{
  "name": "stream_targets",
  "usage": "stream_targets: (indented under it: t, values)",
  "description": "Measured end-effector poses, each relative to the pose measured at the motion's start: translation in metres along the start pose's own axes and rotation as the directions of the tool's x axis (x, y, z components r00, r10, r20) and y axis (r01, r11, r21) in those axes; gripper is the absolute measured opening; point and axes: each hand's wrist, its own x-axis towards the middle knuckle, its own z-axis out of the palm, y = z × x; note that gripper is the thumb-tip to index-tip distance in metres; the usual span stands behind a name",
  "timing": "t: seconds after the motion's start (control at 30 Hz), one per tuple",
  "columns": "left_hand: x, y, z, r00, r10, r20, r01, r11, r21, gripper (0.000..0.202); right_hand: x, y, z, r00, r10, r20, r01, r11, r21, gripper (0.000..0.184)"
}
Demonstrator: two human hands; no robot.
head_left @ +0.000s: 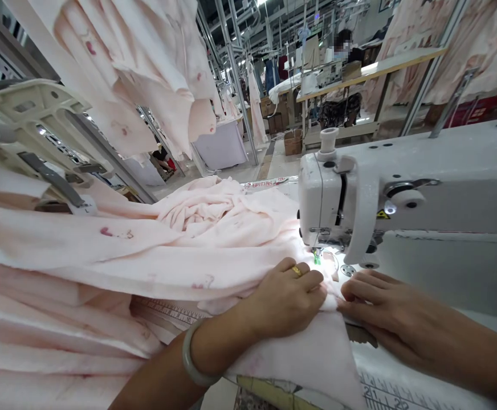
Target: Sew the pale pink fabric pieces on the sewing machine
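Note:
Pale pink fabric [154, 267] with small printed figures spreads over the sewing machine's bed and bunches up to its left. My left hand [289, 299], wearing a gold ring and a bangle, is closed on the fabric just in front of the needle area. Close by on its right, my right hand [381, 302] pinches the fabric's edge between bent fingers. Just beyond both hands stands the white sewing machine [334, 193], its lamp lighting the green-tinted presser foot [316, 257]. The fabric under my fingers is partly hidden.
A printed measuring scale [385, 396] runs along the table's front edge. Plastic hanger clamps [30, 114] stand at the left, and pink garments [146, 68] hang above. Farther back, a person [343, 48] sits behind another sewing table [372, 71]. A cardboard box [293, 142] is on the floor.

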Motion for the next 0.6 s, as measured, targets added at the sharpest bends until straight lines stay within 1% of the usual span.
stream_targets:
  t: [0.07,0.13,0.23,0.33,0.43,0.53,0.6]
  values:
    - [0.0,0.002,0.003,1.0,-0.001,-0.029,0.0,1.0,-0.013,0.027,-0.001,0.001,0.0,1.0,0.021,0.01,-0.022,1.0,0.019,0.025]
    - [0.0,0.002,0.006,0.999,-0.024,-0.033,0.022,0.998,-0.052,0.029,-0.003,0.002,0.001,0.999,0.036,0.02,-0.037,0.999,0.033,0.026]
    - [-0.001,0.003,0.011,0.995,-0.094,-0.033,0.09,0.989,-0.116,0.026,-0.006,0.004,0.003,0.998,0.039,0.041,-0.041,0.998,0.043,0.028]
    - [-0.002,0.004,0.014,0.988,-0.145,-0.059,0.135,0.978,-0.156,0.025,-0.007,0.003,0.005,0.999,0.032,0.028,-0.033,0.999,0.022,0.033]
    - [-0.001,0.005,0.015,0.992,-0.12,-0.039,0.113,0.981,-0.158,0.027,-0.006,0.001,0.004,0.999,0.034,0.007,-0.034,0.999,0.007,0.031]
    - [-0.001,0.005,0.013,0.997,-0.075,0.019,0.077,0.987,-0.142,0.024,-0.004,-0.001,0.002,0.999,0.043,0.014,-0.044,0.998,0.037,0.027]
    - [-0.001,0.005,0.009,0.996,-0.067,0.063,0.076,0.988,-0.138,0.023,-0.005,0.0,0.0,0.998,0.048,0.028,-0.049,0.998,0.041,0.027]
